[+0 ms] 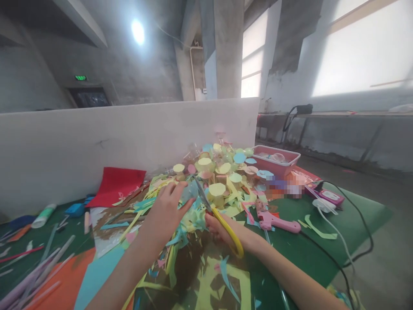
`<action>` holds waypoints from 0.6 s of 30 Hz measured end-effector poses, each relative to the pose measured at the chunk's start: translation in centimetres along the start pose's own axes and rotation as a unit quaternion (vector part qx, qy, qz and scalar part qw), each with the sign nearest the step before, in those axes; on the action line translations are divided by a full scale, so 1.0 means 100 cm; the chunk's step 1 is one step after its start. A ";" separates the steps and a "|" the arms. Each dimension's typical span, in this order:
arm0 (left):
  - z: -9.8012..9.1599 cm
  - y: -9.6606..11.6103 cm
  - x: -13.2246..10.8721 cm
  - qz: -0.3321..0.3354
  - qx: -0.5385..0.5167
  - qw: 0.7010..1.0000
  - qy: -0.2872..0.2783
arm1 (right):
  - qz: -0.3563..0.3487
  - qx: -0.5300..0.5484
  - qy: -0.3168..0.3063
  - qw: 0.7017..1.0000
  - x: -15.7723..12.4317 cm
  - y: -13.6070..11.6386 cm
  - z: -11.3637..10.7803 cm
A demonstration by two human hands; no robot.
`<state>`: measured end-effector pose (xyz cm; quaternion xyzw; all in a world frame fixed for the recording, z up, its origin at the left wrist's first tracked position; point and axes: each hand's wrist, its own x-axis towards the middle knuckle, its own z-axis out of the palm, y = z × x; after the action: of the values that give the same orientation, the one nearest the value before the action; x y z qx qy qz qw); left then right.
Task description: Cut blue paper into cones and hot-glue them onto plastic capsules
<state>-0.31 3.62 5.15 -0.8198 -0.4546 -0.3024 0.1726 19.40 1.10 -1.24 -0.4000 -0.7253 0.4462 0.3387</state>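
Observation:
My left hand (171,206) pinches a clear, pale blue plastic piece (189,192) between thumb and fingers. My right hand (219,228) is closed around the yellow-handled scissors (229,230), whose blades point up and left, beside the plastic piece. The blades look nearly closed; whether they touch the piece is hard to tell. Behind both hands rises a pile of round-topped paper and plastic pieces, among them a pale yellow disc (217,189) and a blue disc (239,158). Strips and scraps of yellow and blue paper (190,219) lie below and around my hands.
A pink glue gun (279,223) with a black cable lies right of my right hand. Farther back stands a pink basket (277,165). Red sheet (118,185) and glue stick (44,216) are at left. A white board (129,142) borders the green table (358,206).

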 end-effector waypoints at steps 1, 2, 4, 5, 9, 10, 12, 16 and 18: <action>0.003 -0.001 0.001 0.005 0.003 1.000 0.001 | 0.011 0.005 0.008 1.000 0.003 0.003 0.002; 0.006 -0.002 0.003 0.010 0.005 1.000 0.000 | 0.019 0.007 0.015 1.000 0.006 0.006 0.003; 0.010 -0.003 0.006 0.018 0.009 1.000 0.002 | 0.035 0.009 0.025 0.999 0.012 0.011 0.004; 0.012 -0.003 0.007 0.021 0.011 1.000 0.003 | 0.042 0.008 0.029 0.999 0.014 0.013 0.005; 0.015 0.000 0.010 0.030 0.026 0.999 0.000 | 0.068 0.006 0.039 0.997 0.017 0.015 0.004; 0.015 0.001 0.010 0.035 0.028 0.999 -0.003 | 0.073 0.007 0.039 0.997 0.017 0.015 0.004; 0.013 0.002 0.011 0.049 0.032 0.998 -0.007 | 0.082 0.007 0.038 0.996 0.017 0.014 0.003; 0.009 0.003 0.011 0.067 0.028 0.997 -0.015 | 0.081 -0.011 0.047 0.996 0.015 0.009 0.000; 0.007 0.003 0.009 0.065 0.026 0.997 -0.011 | 0.076 -0.025 0.051 0.995 0.014 0.006 -0.001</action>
<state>0.50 4.42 5.23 -0.8463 -0.4100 -0.2691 0.2082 19.06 2.54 -1.57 -0.4847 -0.6852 0.4319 0.3302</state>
